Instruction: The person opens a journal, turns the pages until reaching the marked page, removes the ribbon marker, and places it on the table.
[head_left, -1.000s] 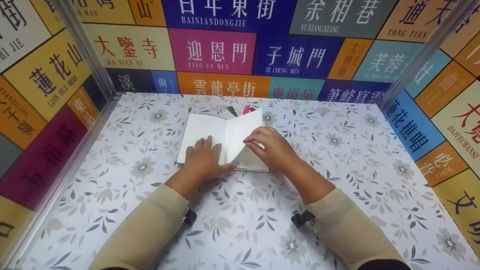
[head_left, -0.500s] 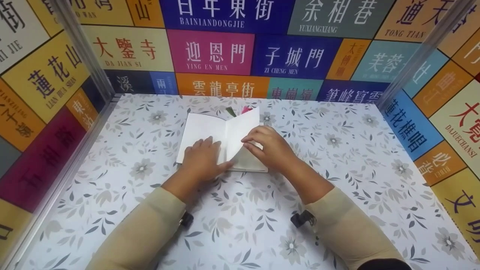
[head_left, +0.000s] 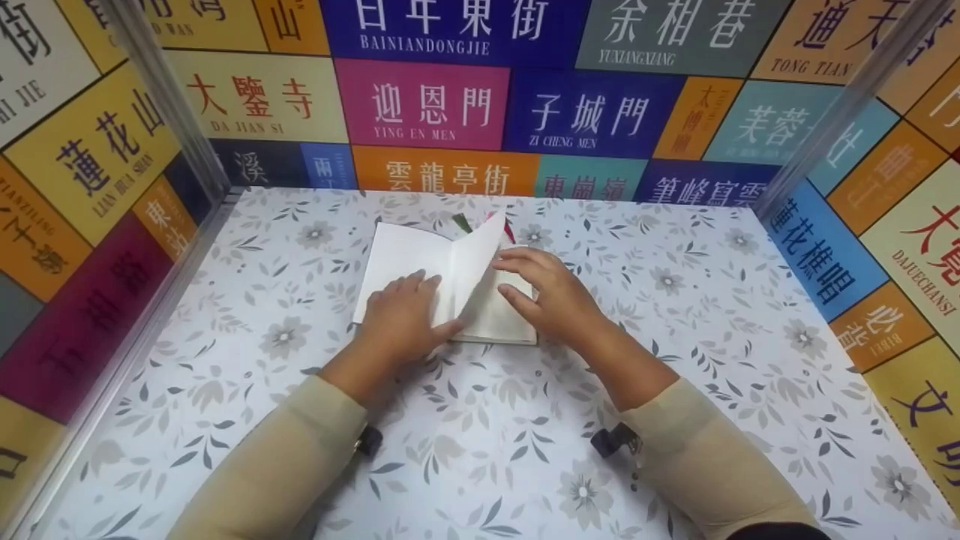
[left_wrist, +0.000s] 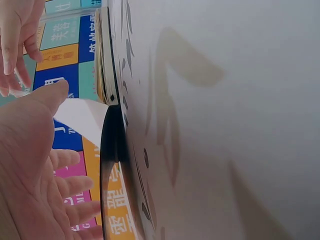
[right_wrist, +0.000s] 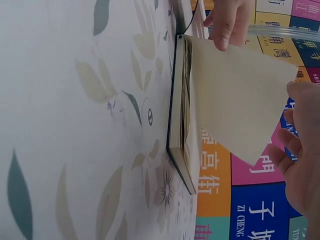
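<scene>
An open notebook (head_left: 495, 322) with blank pages lies on the table. My left hand (head_left: 403, 319) rests on its left page (head_left: 405, 251), fingers spread and thumb reaching toward the spine. One page (head_left: 474, 259) stands up, leaning left over the right half. My right hand (head_left: 553, 292) is just to the right of this page, its thumb and fingers apart. In the right wrist view the raised page (right_wrist: 240, 95) extends toward the right hand (right_wrist: 305, 145); whether the thumb tip touches its edge I cannot tell.
Behind the notebook lie a green strip (head_left: 461, 223) and a red-pink thing (head_left: 509, 226), both partly hidden. The tabletop (head_left: 480, 465) has a leaf and flower print. Walls with colourful sign panels (head_left: 424, 105) enclose it, with clear corner posts (head_left: 176, 97).
The raised page has swung further left. My right thumb and fingers, pinching the page earlier, have parted, and that hand has shifted slightly right. The left hand stays almost in place.
</scene>
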